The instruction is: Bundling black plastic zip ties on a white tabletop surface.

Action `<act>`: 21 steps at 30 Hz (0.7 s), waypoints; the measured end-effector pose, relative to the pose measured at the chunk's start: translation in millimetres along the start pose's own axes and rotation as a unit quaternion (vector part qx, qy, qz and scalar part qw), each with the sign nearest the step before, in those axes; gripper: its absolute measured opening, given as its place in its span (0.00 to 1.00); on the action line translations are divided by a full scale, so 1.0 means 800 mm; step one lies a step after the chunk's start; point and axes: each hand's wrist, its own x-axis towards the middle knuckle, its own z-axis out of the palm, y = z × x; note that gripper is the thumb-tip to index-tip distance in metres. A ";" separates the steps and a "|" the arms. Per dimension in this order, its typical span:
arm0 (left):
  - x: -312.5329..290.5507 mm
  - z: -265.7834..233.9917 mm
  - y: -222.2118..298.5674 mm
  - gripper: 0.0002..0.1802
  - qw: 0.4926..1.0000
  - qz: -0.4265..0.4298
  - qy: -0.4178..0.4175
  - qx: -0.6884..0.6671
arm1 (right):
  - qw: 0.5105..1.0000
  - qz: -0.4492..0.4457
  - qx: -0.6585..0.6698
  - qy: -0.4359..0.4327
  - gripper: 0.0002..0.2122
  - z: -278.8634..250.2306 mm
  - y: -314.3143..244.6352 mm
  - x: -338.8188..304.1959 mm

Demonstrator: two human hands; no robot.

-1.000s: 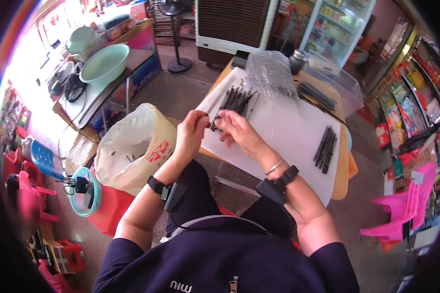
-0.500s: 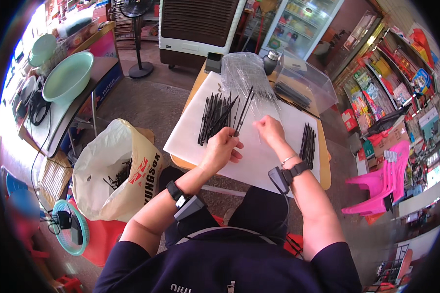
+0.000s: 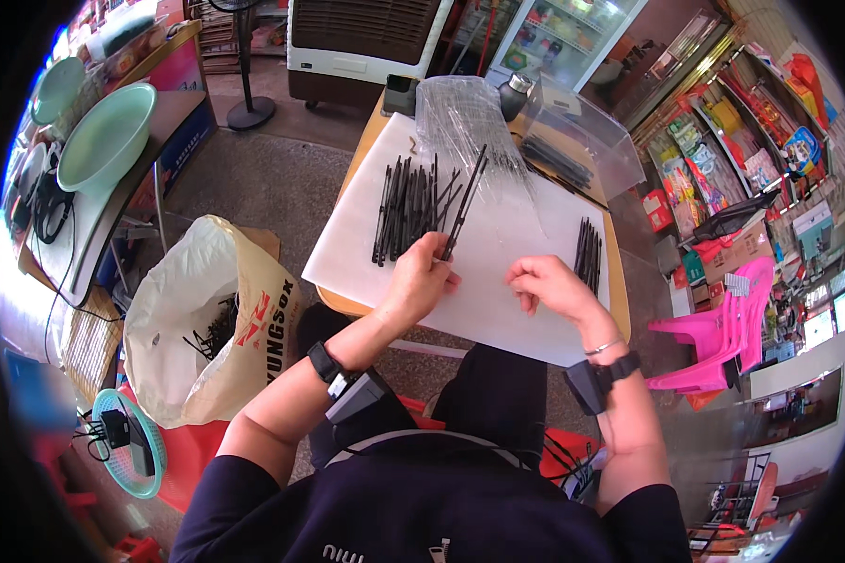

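My left hand (image 3: pixel 421 274) is closed around the lower end of a couple of thin black plastic rods (image 3: pixel 467 199), which slant up and away over the white board (image 3: pixel 347 279). To its left lies a loose bundle of similar black rods (image 3: pixel 402 208). My right hand (image 3: pixel 546 285) hovers over the board's right part, fingers loosely bent and apart, with nothing visible in them. Beyond it, near the right edge, rests a smaller row of black rods (image 3: pixel 588 253). A stack of clear plastic sleeves (image 3: pixel 460 117) lies at the far side of the board.
A dark bottle (image 3: pixel 514 97), a black box (image 3: pixel 401 95) and a clear plastic bin (image 3: pixel 582 141) stand along the table's far edge. Left of the table sits a large white sack (image 3: pixel 183 328) with black pieces inside. A pink chair (image 3: pixel 723 333) stands to the right.
My right hand has moved nearer to me and to the right, away from the left hand, and its fingers have loosened. The left hand keeps its hold on the rods.
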 end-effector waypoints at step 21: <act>0.066 0.076 -0.010 0.18 0.978 -0.050 -0.095 -0.180 | 0.885 -0.212 0.350 0.221 0.05 -0.028 0.059 0.106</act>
